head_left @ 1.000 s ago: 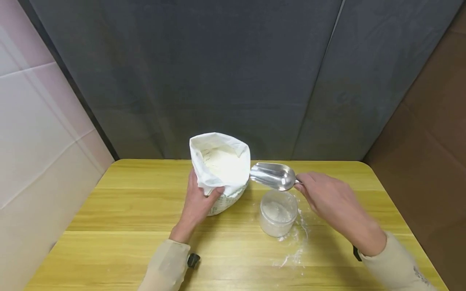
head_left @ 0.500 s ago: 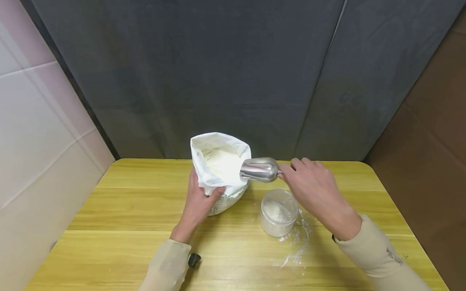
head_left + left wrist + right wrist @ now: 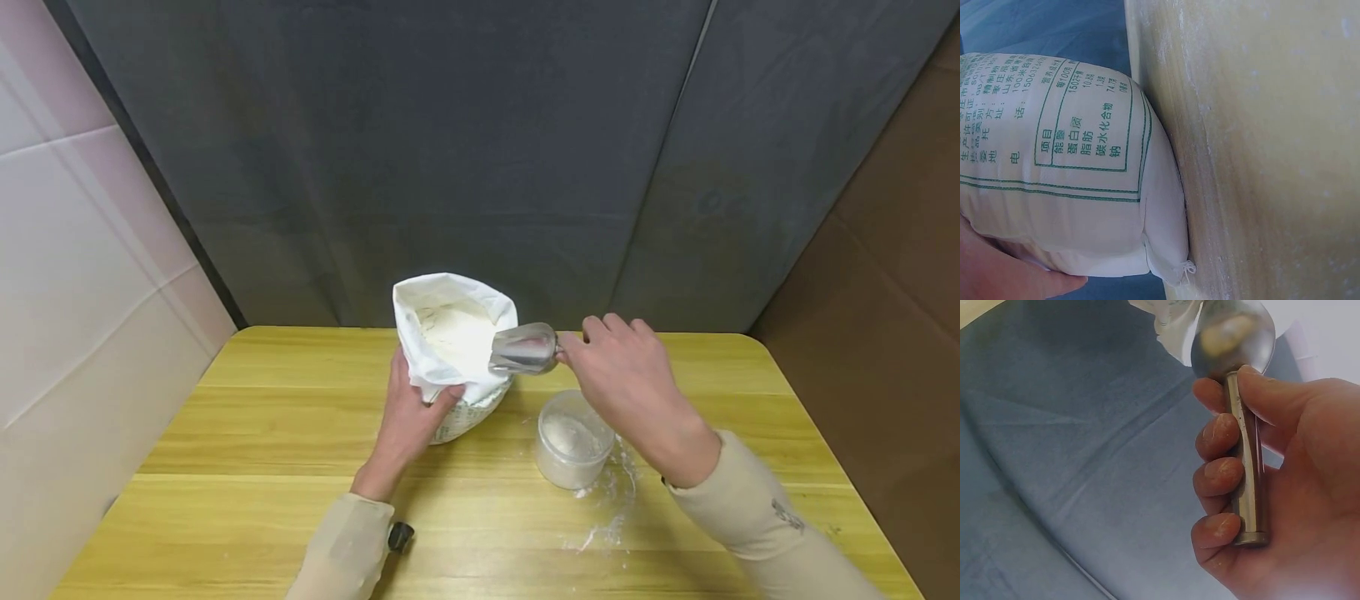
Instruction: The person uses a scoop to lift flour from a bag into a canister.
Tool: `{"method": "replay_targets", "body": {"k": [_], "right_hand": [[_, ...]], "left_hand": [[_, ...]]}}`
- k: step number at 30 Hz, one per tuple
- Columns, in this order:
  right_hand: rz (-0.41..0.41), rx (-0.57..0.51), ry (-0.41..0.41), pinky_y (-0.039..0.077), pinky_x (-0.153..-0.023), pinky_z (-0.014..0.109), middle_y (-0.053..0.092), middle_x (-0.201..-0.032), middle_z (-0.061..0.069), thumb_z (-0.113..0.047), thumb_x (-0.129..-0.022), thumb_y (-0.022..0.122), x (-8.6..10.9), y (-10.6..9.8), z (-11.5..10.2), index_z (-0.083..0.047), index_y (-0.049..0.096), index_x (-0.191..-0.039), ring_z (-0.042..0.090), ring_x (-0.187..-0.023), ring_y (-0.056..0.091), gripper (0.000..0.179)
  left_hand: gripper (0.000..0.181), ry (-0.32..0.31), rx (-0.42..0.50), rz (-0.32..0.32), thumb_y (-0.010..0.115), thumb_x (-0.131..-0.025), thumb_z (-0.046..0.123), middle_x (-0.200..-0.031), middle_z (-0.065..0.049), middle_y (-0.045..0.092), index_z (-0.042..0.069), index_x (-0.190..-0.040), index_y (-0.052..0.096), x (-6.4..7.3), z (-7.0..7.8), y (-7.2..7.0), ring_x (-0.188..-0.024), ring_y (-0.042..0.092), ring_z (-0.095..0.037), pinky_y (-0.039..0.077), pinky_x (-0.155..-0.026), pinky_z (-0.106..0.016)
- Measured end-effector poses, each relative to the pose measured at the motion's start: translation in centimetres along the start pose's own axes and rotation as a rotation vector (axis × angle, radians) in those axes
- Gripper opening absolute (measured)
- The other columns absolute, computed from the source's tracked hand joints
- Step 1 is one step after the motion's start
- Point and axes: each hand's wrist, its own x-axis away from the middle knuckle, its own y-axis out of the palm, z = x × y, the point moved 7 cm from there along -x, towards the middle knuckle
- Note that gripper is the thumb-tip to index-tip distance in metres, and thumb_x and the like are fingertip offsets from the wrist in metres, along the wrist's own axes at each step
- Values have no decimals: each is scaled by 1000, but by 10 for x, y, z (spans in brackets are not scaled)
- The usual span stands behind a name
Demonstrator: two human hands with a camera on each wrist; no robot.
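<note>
A white cloth bag of flour (image 3: 467,418), its mouth wide, stands near the table's back edge. My left hand (image 3: 405,417) grips its near left side, thumb across the front. Green print covers the bag (image 3: 1085,144) in the left wrist view, where part of my left hand (image 3: 1010,275) shows below. My right hand (image 3: 626,379) holds a metal scoop (image 3: 523,350), whose lip overlaps the right rim of the bag's mouth. In the right wrist view the fingers (image 3: 1217,478) curl round the scoop's handle (image 3: 1249,487). A clear plastic jar (image 3: 573,454) with some flour in it stands below the scoop.
Spilled flour (image 3: 607,529) marks the wooden table (image 3: 262,433) beside and in front of the jar. A dark grey panel (image 3: 450,150) rises behind the table, with a pale wall (image 3: 97,233) at left and a brown one (image 3: 885,250) at right.
My right hand has moved left with the scoop, from above the jar to the bag's rim. The scoop has turned over on the way. The left hand and bag stay put.
</note>
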Motion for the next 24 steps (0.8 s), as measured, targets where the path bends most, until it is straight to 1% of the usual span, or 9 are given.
{"method": "replay_targets", "body": {"k": [5, 11, 16, 20, 24], "right_hand": [[-49, -12, 12, 40, -54, 36, 59, -74, 9, -23, -89, 83, -6, 3, -6, -8, 72, -88, 29, -68, 57, 19], [-61, -17, 19, 39, -54, 35, 57, -72, 9, -23, -89, 83, -12, 6, -13, -9, 72, -85, 29, -68, 56, 18], [-94, -5, 29, 41, -55, 34, 57, -72, 7, -24, -90, 82, -17, 11, -18, -11, 74, -86, 27, -68, 56, 16], [-90, -7, 31, 41, -54, 35, 58, -73, 8, -24, -91, 81, -19, 16, -22, -11, 75, -85, 27, -67, 56, 16], [-76, -21, 32, 41, -52, 34, 56, -70, 7, -25, -91, 81, -21, 21, -25, -10, 74, -83, 26, -64, 54, 18]], "left_hand": [[119, -5, 2, 4, 65, -87, 76, -166, -19, 19, 10, -166, 6, 1, -1, 0, -147, 29, -35, 27, -120, -57], [120, -9, 2, 6, 64, -86, 76, -165, -20, 20, 10, -166, 5, 1, -1, -1, -147, 29, -35, 27, -120, -57], [120, -9, 1, 5, 63, -86, 78, -164, -21, 21, 10, -166, 6, 1, -1, -1, -147, 29, -35, 28, -120, -57], [121, -4, -5, 8, 61, -85, 80, -164, -21, 21, 8, -166, 7, 0, -1, 0, -147, 29, -36, 27, -120, -57], [120, 8, -13, 14, 61, -86, 79, -164, -22, 21, 6, -165, 8, 0, -1, -1, -148, 28, -36, 26, -120, -57]]}}
